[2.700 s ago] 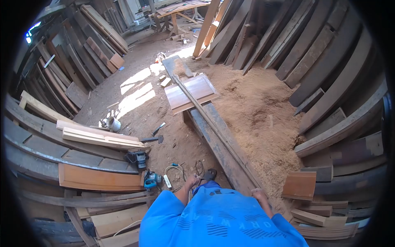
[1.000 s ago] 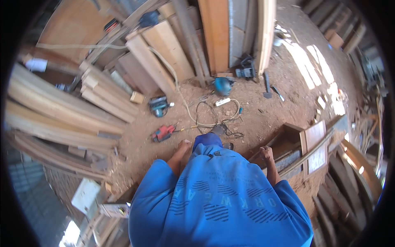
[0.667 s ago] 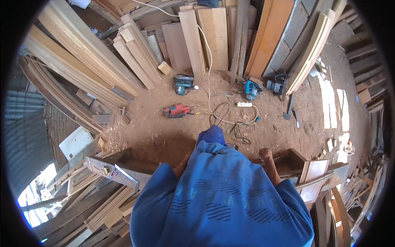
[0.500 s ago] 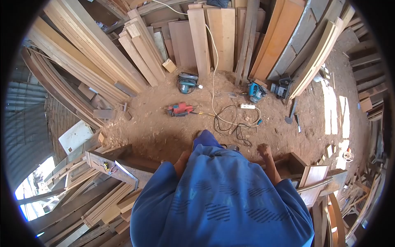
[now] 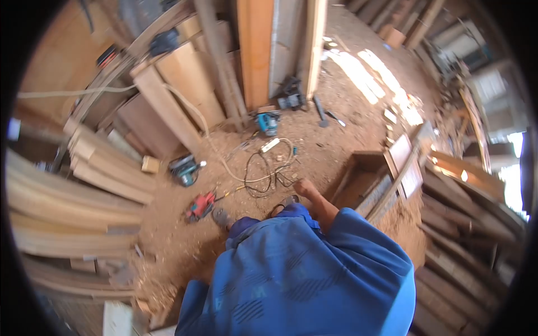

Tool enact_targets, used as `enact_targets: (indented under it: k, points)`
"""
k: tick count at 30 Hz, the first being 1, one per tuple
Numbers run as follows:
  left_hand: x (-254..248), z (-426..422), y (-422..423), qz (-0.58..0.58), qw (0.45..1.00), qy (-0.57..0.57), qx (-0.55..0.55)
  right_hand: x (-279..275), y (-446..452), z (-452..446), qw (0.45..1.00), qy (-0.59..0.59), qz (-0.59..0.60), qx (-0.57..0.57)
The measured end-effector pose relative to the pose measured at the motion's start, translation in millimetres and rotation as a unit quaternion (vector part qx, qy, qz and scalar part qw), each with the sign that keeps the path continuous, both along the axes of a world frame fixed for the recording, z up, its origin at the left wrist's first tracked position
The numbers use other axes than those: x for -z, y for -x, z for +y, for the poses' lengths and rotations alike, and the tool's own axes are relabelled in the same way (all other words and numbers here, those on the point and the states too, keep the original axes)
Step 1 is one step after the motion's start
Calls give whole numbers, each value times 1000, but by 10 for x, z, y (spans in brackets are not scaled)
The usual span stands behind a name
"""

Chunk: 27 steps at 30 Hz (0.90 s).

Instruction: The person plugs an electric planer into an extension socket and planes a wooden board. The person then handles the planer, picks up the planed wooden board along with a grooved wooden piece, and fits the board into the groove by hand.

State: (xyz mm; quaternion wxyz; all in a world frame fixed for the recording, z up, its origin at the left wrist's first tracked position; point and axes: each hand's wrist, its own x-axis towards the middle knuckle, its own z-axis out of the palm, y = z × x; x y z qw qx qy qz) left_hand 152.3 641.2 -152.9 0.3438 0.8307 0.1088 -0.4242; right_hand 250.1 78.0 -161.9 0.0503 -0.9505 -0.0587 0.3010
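Note:
My right hand (image 5: 305, 189) hangs over the dirt floor, left of the wooden bench (image 5: 367, 199) and in front of my knees. Its fingers look curled, but blur and size hide whether anything is in them. My left hand is out of sight, with only the blue left sleeve (image 5: 193, 302) showing. Black and white cables (image 5: 263, 176) lie on the ground beyond my feet, joined to a white power strip (image 5: 270, 145). A red power tool (image 5: 200, 207) rests on the floor at the left of my feet.
A teal sander-like tool (image 5: 186, 170) and a blue power tool (image 5: 268, 122) lie near leaning boards (image 5: 168, 106). A hammer-like tool (image 5: 320, 112) is on the dirt farther right. A panel (image 5: 403, 166) sits across the bench. More planks (image 5: 454, 269) fill the right side.
The view has swung toward the right, and the floor tools now appear farther left. My right hand has come in closer to my body. My left forearm has gone out of sight.

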Motion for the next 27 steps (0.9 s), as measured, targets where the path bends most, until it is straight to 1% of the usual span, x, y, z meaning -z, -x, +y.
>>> enact_targets:
  k: [1, 2, 3, 4, 5, 6, 9, 11, 13, 16, 17, 18, 19, 20, 21, 22, 23, 24, 26, 27]
  points:
    - [14, 175, -130, 8, 1000, 8, 2, -28, -22, 166, 999, 12, -3, -32]
    - [25, 345, -288, 15, 1000, 18, -4, -24, 21, 367, 988, -56, 17, 144]
    - [37, 506, -484, 20, 999, 30, -14, 68, 74, 588, 942, -125, 26, 309]
    - [25, 666, -707, 24, 998, 44, -29, 407, 118, 774, 936, -158, 27, 312]
    - [7, 814, -983, 25, 997, 57, -48, -598, -47, 1310, 958, -95, 17, 269]
    - [21, 963, -1237, 29, 994, 73, -70, -832, -73, 1479, 972, -137, 69, 179]
    - [1, 1158, -2007, 25, 975, 115, -189, -852, -7, 2068, 977, -154, 55, 140]
    - [-25, 1160, -2403, -4, 957, 114, -267, -940, -39, 2326, 953, -196, 79, 216]
    - [-45, 1093, -2623, -5, 966, 108, -234, -1202, -104, 2422, 877, -259, 135, 382]
    - [58, 940, -2620, 17, 980, 87, -179, -1172, -4, 2364, 840, -250, 174, 449]
    - [131, 865, -2557, 19, 983, 80, -164, -1149, 82, 2364, 816, -208, 170, 512]
    - [342, 856, -2455, 23, 986, 73, -149, -1149, 135, 2356, 832, -170, 188, 493]
    - [683, 867, -2311, 3, 986, 75, -150, -1160, 174, 2347, 846, -132, 207, 473]
    - [795, 799, -2183, 15, 986, 70, -153, -1206, 233, 2339, 858, -93, 228, 451]
    - [870, 729, -2035, 30, 985, 62, -158, -1324, 280, 2288, 845, -102, 266, 453]
    - [932, 630, -1908, 44, 984, 56, -164, -1301, 386, 2263, 837, -87, 290, 456]
    - [980, 555, -1792, 38, 991, 25, -127, -1266, 509, 2268, 829, -72, 313, 457]
    - [1030, 474, -1729, 49, 991, 10, -121, -1222, 613, 2293, 821, -60, 338, 456]
    - [1145, 395, -1568, 70, 992, -19, -105, -1158, 753, 2357, 827, -61, 343, 442]
    - [1482, 521, -1448, 77, 991, -23, -105, -1132, 789, 2368, 830, -61, 342, 436]
